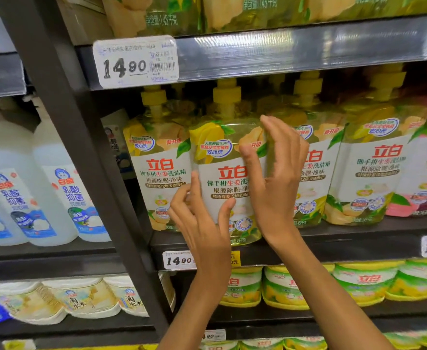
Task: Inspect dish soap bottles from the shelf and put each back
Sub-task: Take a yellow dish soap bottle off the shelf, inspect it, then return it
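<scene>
A yellow dish soap bottle (222,157) with a pump cap and a white label with red characters stands out in front of its row, its base at the front edge of the middle shelf (333,245). My left hand (202,223) grips its lower left side, thumb across the label. My right hand (275,178) wraps its right side, thumb on the front and fingers reaching round the upper edge. Both hands hide part of the label.
Matching yellow bottles stand left (159,168) and right (374,168) of it, with a pink-labelled one (424,178) at the far right. A dark upright post (81,147) separates white bottles (63,193). The shelf above (283,49) carries a price tag (136,61). Green-yellow tubs (366,281) fill the shelf below.
</scene>
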`<state>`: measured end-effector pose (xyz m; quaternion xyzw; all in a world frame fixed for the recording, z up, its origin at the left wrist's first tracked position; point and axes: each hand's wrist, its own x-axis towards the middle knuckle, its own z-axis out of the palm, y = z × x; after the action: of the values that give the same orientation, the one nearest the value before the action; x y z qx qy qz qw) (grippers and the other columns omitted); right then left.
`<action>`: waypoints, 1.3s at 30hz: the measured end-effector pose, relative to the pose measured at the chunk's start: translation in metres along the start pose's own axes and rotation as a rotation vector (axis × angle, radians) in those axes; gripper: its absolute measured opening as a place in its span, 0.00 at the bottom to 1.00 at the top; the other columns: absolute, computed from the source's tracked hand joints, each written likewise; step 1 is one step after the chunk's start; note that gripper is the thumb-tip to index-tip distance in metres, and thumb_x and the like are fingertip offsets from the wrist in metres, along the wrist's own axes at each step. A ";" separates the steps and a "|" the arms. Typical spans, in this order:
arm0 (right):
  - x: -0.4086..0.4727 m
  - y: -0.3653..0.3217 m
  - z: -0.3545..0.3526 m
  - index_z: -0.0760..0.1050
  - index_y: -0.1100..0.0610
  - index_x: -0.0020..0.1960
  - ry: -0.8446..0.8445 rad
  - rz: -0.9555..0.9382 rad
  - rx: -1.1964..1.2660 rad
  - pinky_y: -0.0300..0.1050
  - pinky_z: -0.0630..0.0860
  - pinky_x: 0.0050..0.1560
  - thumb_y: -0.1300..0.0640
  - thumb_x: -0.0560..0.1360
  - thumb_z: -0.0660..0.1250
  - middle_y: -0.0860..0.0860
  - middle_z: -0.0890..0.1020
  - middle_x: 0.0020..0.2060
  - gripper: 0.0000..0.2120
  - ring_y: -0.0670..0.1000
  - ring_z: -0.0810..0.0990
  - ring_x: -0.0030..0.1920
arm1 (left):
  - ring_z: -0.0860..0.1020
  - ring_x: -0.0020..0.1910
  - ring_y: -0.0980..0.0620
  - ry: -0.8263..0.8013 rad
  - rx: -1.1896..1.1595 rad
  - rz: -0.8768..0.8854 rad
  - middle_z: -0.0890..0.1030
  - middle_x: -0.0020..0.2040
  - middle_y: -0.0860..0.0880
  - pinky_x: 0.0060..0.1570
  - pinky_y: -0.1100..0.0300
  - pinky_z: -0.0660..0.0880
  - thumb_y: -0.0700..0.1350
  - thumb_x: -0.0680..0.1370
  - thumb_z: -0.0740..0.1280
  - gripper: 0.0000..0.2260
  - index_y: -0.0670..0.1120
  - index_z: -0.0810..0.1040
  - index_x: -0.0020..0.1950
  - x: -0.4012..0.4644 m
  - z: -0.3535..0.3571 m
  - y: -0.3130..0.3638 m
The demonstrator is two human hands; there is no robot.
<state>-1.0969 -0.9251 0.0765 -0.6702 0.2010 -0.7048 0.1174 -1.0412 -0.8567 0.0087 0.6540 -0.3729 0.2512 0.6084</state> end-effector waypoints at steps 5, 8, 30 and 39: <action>0.006 -0.002 -0.006 0.74 0.62 0.65 -0.071 -0.009 -0.225 0.42 0.61 0.59 0.50 0.78 0.63 0.56 0.77 0.62 0.21 0.51 0.64 0.58 | 0.64 0.55 0.49 -0.037 0.117 0.015 0.70 0.61 0.36 0.57 0.62 0.64 0.48 0.76 0.65 0.31 0.39 0.59 0.74 0.006 0.006 0.012; 0.012 0.003 -0.008 0.75 0.63 0.64 -0.089 -0.027 -0.333 0.45 0.60 0.54 0.49 0.78 0.63 0.57 0.79 0.60 0.21 0.51 0.63 0.55 | 0.69 0.58 0.45 -0.117 0.225 0.081 0.71 0.64 0.35 0.54 0.50 0.76 0.43 0.72 0.72 0.33 0.40 0.62 0.73 0.001 0.010 0.007; 0.072 0.071 -0.074 0.74 0.65 0.36 -0.118 -0.222 -0.712 0.57 0.56 0.59 0.34 0.75 0.56 0.62 0.77 0.30 0.32 0.61 0.77 0.40 | 0.56 0.68 0.50 -0.222 0.051 -0.107 0.61 0.73 0.43 0.69 0.50 0.58 0.43 0.76 0.68 0.32 0.42 0.55 0.76 -0.026 0.074 0.080; 0.072 0.081 -0.085 0.74 0.65 0.43 -0.148 -0.253 -0.409 0.52 0.63 0.55 0.33 0.72 0.61 0.59 0.75 0.36 0.32 0.58 0.73 0.40 | 0.60 0.71 0.50 -0.121 -0.193 -0.391 0.59 0.70 0.49 0.69 0.45 0.63 0.47 0.75 0.70 0.33 0.48 0.57 0.75 -0.028 0.088 0.098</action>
<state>-1.1949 -1.0176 0.1040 -0.7494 0.2448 -0.6077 -0.0952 -1.1466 -0.9364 0.0351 0.6663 -0.2971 0.0520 0.6820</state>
